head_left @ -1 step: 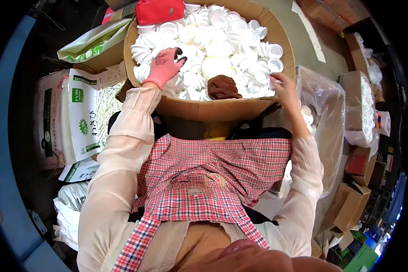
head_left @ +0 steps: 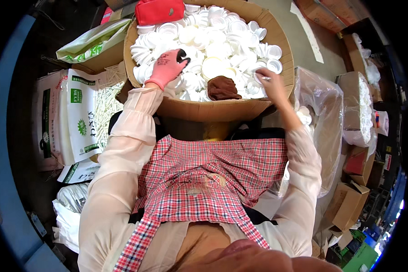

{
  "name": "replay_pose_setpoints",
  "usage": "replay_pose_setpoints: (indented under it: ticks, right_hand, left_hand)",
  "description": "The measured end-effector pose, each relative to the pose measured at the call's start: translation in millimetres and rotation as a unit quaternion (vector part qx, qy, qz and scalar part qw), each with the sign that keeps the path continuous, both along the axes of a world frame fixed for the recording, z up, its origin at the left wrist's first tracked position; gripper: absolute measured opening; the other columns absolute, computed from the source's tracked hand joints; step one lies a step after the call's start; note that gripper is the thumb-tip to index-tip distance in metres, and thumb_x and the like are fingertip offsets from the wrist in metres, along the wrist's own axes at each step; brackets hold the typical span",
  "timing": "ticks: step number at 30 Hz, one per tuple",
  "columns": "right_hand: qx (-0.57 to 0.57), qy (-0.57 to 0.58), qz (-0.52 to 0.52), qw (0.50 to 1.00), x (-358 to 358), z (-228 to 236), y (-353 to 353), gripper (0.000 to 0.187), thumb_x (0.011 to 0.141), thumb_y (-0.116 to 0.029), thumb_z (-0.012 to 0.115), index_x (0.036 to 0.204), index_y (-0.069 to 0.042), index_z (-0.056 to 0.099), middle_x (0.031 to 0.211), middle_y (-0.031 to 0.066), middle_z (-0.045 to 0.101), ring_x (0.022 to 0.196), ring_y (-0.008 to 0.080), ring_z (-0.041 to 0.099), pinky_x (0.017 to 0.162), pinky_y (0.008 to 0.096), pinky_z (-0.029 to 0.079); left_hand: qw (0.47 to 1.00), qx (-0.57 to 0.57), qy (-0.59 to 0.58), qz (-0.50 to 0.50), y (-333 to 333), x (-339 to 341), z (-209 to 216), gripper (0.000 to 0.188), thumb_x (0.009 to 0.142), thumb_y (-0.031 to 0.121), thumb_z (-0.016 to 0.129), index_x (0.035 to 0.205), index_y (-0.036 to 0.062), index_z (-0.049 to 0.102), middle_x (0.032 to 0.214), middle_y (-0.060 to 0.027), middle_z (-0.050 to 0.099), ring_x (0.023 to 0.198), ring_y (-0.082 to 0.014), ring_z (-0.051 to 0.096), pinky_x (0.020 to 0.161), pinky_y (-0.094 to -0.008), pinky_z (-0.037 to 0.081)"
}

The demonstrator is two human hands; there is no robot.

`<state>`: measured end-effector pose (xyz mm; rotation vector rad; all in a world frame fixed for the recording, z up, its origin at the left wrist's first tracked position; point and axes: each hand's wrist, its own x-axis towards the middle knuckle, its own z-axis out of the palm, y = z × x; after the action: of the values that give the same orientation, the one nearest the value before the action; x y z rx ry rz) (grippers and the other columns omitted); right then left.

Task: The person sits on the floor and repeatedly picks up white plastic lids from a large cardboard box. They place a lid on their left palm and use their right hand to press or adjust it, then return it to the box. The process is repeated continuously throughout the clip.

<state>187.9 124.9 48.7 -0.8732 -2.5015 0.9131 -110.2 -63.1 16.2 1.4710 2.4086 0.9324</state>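
A large cardboard box (head_left: 204, 109) in front of me holds a heap of white round plastic lids (head_left: 215, 38). My left hand (head_left: 166, 65), in a pink glove with black fingertips, rests over the left part of the heap. Its thumb and forefinger are curved and apart, with nothing clearly held between them. Bare, my right hand (head_left: 274, 84) is over the near right part of the box, fingers pinched on the edge of a white plastic lid (head_left: 259, 78). Between the hands, a crumpled brown cloth-like piece (head_left: 223, 87) lies on the lids by the near wall.
A red pouch (head_left: 159, 12) sits at the box's far left corner. To the left are a printed white bag (head_left: 83, 113) and many thin white sticks (head_left: 108, 106). A clear plastic-lined box (head_left: 319, 122) stands at the right, with more cartons (head_left: 347, 206) beyond.
My right hand has moved left and slightly inward from the box's right rim, and now pinches a white lid. My left hand has shifted slightly right, its fingers a little more curled.
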Motion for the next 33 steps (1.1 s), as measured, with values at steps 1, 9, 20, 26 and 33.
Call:
replay_pose_setpoints:
  ticks: [1, 9, 20, 26, 33]
  right_hand:
    - [-0.044, -0.040, 0.015, 0.998, -32.5, -14.9, -4.4, 0.029, 0.086, -0.022, 0.063, 0.106, 0.000, 0.066, 0.096, 0.0184, 0.069, 0.091, 0.0310, 0.065, 0.081, 0.0362, 0.050]
    - [-0.147, -0.135, -0.132, 0.971, -124.3, -107.9, -10.3, 0.037, 0.068, -0.028, 0.082, 0.080, 0.002, 0.065, 0.076, 0.0116, 0.066, 0.068, 0.0228, 0.062, 0.062, 0.0337, 0.048]
    - [0.101, -0.030, -0.027, 0.994, -82.8, -10.6, 18.2, 0.052, 0.075, -0.023, 0.079, 0.121, -0.009, 0.058, 0.116, 0.0145, 0.060, 0.103, 0.0263, 0.058, 0.085, 0.0412, 0.049]
    - [0.150, -0.265, -0.104, 0.947, -22.9, -98.2, 72.7, 0.042, 0.077, -0.025, 0.071, 0.114, -0.008, 0.062, 0.117, 0.0206, 0.059, 0.111, 0.0374, 0.056, 0.087, 0.0517, 0.048]
    - [0.134, -0.207, -0.122, 0.961, -19.4, -83.8, 88.9, 0.021, 0.078, -0.016, 0.062, 0.094, -0.003, 0.061, 0.087, 0.0211, 0.066, 0.083, 0.0382, 0.064, 0.076, 0.0448, 0.050]
  left_hand:
    - [0.998, -0.019, -0.054, -0.012, 5.9, 3.8, 11.3, 0.031, 0.084, 0.030, 0.063, 0.099, 0.0029, 0.065, 0.095, -0.0155, 0.068, 0.092, -0.0336, 0.064, 0.080, -0.0395, 0.049]
    - [0.832, 0.111, -0.544, 0.004, -8.7, 4.3, -0.1, 0.036, 0.090, 0.037, 0.061, 0.106, 0.0052, 0.063, 0.085, -0.0043, 0.064, 0.077, -0.0132, 0.061, 0.065, -0.0288, 0.049]
    - [0.310, 0.212, -0.900, -0.220, -4.9, 9.1, 14.2, 0.081, 0.092, 0.062, 0.040, 0.147, 0.0045, 0.025, 0.149, -0.0246, 0.028, 0.136, -0.0499, 0.027, 0.106, -0.0654, 0.028]
    - [0.335, 0.231, -0.874, -0.265, -3.1, 4.0, 38.7, 0.076, 0.095, 0.060, 0.034, 0.145, 0.0027, 0.028, 0.144, -0.0268, 0.036, 0.129, -0.0499, 0.039, 0.097, -0.0595, 0.043]
    - [0.384, 0.222, -0.854, -0.272, 1.0, 18.9, 46.1, 0.073, 0.093, 0.052, 0.045, 0.144, 0.0013, 0.029, 0.141, -0.0259, 0.040, 0.127, -0.0489, 0.041, 0.102, -0.0569, 0.040]
